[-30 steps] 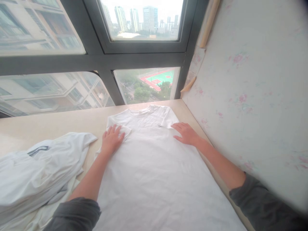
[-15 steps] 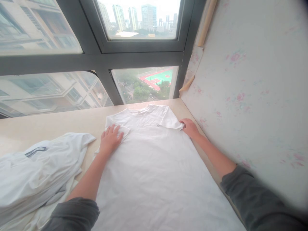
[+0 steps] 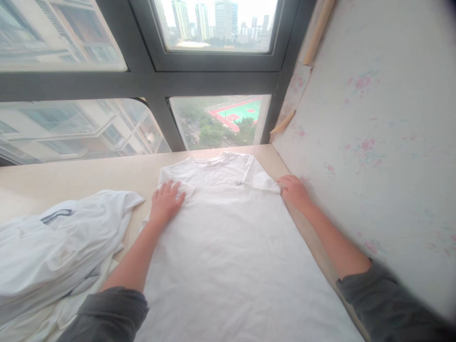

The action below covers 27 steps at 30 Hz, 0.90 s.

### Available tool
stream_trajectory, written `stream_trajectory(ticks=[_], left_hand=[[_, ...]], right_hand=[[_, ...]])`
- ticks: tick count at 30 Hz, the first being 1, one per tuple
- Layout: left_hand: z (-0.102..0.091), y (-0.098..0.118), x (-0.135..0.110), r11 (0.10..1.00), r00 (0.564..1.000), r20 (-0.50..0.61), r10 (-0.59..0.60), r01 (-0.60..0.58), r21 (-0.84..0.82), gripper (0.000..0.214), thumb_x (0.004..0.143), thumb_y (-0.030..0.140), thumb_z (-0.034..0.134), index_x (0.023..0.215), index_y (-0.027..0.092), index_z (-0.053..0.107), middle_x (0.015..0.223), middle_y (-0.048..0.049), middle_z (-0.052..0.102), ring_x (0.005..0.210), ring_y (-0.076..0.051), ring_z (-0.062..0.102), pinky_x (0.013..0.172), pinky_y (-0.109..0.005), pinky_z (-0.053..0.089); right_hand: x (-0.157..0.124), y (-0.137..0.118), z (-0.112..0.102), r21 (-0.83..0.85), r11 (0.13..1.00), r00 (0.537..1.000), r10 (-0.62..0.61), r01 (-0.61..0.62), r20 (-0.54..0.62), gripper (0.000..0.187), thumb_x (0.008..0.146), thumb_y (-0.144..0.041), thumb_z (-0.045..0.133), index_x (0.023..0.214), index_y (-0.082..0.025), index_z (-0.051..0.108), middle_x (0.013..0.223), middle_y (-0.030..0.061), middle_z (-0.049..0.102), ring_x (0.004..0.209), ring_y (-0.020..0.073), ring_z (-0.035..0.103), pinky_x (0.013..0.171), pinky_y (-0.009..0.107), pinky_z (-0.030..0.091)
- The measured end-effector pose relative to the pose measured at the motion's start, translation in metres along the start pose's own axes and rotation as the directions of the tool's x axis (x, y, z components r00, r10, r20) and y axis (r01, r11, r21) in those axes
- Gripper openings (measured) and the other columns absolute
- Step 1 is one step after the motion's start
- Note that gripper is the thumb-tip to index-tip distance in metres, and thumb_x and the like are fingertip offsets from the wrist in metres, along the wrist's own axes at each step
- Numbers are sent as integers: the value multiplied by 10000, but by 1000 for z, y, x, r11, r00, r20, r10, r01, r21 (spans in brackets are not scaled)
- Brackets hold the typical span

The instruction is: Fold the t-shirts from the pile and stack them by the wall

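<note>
A white T-shirt (image 3: 221, 237) lies spread out, its collar toward the window and a small dark print on the chest. My left hand (image 3: 166, 203) rests flat on its left sleeve area, fingers spread. At the outer edge of the right sleeve (image 3: 261, 178) is my right hand (image 3: 295, 192), its fingers closed on the sleeve's corner. The fingertips there are partly hidden. The shirt's lower part runs out of view at the bottom.
A heap of white clothes (image 3: 64, 247) lies at the left on the pale sill (image 3: 89, 173). Grey window frames (image 3: 213, 61) stand behind. Close on the right is a flowered wall (image 3: 384, 142), with wallpaper peeling by the window corner.
The view has shifted slightly. My right hand has moved a little outward to the right, and the right sleeve lies a bit more stretched. My left hand stays on the shirt.
</note>
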<state>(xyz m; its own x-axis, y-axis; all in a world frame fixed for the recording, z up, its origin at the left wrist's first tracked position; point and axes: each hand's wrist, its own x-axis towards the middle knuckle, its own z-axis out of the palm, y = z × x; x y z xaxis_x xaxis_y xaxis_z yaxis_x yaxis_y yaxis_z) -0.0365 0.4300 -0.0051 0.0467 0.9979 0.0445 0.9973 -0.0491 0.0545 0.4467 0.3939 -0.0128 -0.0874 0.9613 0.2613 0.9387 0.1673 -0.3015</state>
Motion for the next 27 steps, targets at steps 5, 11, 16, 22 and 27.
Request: stream_trajectory(ticks=[5, 11, 16, 22, 27], left_hand=[[1, -1, 0, 1000, 1000, -3, 5, -5, 2, 593, 979, 486, 297, 1501, 223, 392, 1614, -99, 298, 1482, -311, 261, 1180, -522, 231], [1, -2, -1, 1000, 1000, 6, 10, -10, 8, 592, 980, 483, 299, 1505, 221, 383, 1615, -107, 293, 1482, -313, 260, 1177, -525, 232], [1, -4, -2, 1000, 999, 28, 19, -19, 17, 593, 983, 491, 287, 1518, 242, 351, 1632, -88, 256, 1496, -300, 229, 1188, -515, 211], [0, -18, 0, 999, 999, 41, 33, -34, 25, 602, 981, 515, 273, 1519, 253, 344, 1635, -89, 249, 1492, -311, 235, 1171, -573, 209], [0, -31, 2, 998, 998, 46, 49, -50, 29, 600, 981, 514, 272, 1517, 253, 340, 1632, -88, 257, 1487, -298, 253, 1172, -565, 218]], right_hand=[[44, -22, 13, 15, 999, 999, -50, 50, 7, 484, 844, -44, 364, 1204, -163, 665, 1269, 96, 644, 1206, 210, 556, 1070, 360, 413], [84, -60, 57, 7, 991, 979, -135, 135, 155, 454, 949, -324, 479, 1384, -215, 549, 1520, 86, 453, 1406, 283, 388, 1151, 480, 320], [82, -61, 72, -39, 994, 979, -90, 99, 183, 517, 998, -389, 372, 1479, -211, 430, 1597, 89, 322, 1466, 306, 282, 1170, 558, 239], [82, -57, 73, -81, 991, 975, -88, 107, 204, 533, 1005, -415, 339, 1495, -218, 405, 1605, 70, 309, 1473, 284, 270, 1175, 536, 242], [82, -58, 74, -105, 989, 974, -84, 107, 208, 545, 1003, -414, 324, 1500, -204, 399, 1608, 69, 302, 1474, 279, 269, 1177, 538, 242]])
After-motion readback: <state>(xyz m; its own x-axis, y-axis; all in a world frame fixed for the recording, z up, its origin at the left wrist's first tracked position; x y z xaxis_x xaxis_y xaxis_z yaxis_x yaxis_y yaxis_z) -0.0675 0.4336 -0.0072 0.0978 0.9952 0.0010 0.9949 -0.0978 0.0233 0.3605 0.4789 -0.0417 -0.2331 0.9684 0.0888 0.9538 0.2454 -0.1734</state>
